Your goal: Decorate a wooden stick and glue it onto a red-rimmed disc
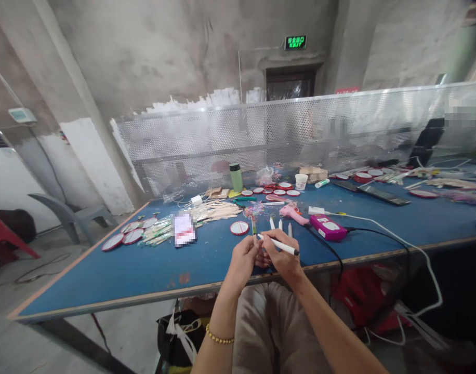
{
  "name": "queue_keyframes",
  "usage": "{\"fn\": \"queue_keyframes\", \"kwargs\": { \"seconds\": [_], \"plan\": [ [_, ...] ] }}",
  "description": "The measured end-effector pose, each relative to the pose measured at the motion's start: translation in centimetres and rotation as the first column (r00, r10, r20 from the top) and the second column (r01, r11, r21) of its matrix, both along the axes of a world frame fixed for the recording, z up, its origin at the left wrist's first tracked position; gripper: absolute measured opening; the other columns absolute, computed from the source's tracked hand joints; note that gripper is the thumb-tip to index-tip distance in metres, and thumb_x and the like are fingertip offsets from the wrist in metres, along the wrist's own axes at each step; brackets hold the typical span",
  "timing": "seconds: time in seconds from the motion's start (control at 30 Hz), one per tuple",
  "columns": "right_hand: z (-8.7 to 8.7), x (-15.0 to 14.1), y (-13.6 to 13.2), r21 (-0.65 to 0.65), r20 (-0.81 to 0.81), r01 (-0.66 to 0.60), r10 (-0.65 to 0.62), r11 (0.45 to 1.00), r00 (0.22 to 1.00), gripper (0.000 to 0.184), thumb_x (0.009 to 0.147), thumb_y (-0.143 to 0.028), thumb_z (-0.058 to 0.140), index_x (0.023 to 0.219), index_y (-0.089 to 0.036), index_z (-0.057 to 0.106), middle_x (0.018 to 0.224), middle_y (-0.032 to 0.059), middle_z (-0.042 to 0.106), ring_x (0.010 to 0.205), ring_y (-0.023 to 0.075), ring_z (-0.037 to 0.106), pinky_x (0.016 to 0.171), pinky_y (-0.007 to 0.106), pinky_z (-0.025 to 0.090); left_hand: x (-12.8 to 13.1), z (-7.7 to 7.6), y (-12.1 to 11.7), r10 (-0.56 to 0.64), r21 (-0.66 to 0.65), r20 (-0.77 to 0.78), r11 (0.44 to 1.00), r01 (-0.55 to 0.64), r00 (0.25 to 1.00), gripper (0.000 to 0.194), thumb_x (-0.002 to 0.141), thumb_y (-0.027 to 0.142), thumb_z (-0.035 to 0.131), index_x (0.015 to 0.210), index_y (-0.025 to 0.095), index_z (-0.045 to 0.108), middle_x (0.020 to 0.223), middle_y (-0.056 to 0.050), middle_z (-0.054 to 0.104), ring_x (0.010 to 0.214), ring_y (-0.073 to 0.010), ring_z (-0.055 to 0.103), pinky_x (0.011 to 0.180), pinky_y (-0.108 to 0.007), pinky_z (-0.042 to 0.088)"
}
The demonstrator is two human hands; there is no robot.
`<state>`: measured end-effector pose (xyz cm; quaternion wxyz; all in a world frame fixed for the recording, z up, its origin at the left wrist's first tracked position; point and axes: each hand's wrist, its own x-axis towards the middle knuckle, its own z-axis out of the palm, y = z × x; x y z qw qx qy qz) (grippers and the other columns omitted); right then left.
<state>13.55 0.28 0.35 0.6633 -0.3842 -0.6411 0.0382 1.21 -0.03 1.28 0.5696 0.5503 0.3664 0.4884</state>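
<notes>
My left hand [243, 257] is closed round the lower end of a flat wooden craft stick [254, 226], which stands upright and has a green-coloured band. In my right hand [285, 258] is a white marker pen [281, 245] with a dark rear end, its tip close to the stick; whether it touches is too small to tell. Just beyond my hands, several white markers [280, 225] lie side by side. A round white disc with a red rim [239, 228] lies to the left of the stick, and a bundle of coloured strands [255, 209] is behind it.
On the blue table [144, 275] are a phone [184, 229], piled wooden sticks [220, 210], a green bottle [236, 178] and a paper cup [301, 182]. To the right lie a pink glue gun [294, 213] and a purple box [327, 228] with cables. A perforated metal screen [207, 135] stands behind.
</notes>
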Motion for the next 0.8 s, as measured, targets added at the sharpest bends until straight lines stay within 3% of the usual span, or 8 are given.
{"fn": "queue_keyframes", "kwargs": {
  "seconds": [0.8],
  "plan": [
    [0.11, -0.09, -0.11, 0.035, 0.009, -0.03, 0.03, 0.999, 1.0, 0.017, 0.086, -0.021, 0.055, 0.076, -0.019, 0.069, 0.064, 0.0009, 0.071, 0.052, 0.0122, 0.064, 0.053, 0.021, 0.051, 0.0, 0.11, -0.1, 0.002, 0.01, 0.011, 1.0, -0.002, 1.0, 0.043, 0.067, 0.055, 0.073, 0.078, 0.017, 0.057, 0.061, 0.003, 0.06, 0.05, -0.0125, 0.057, 0.054, -0.028, 0.053]
  ]
}}
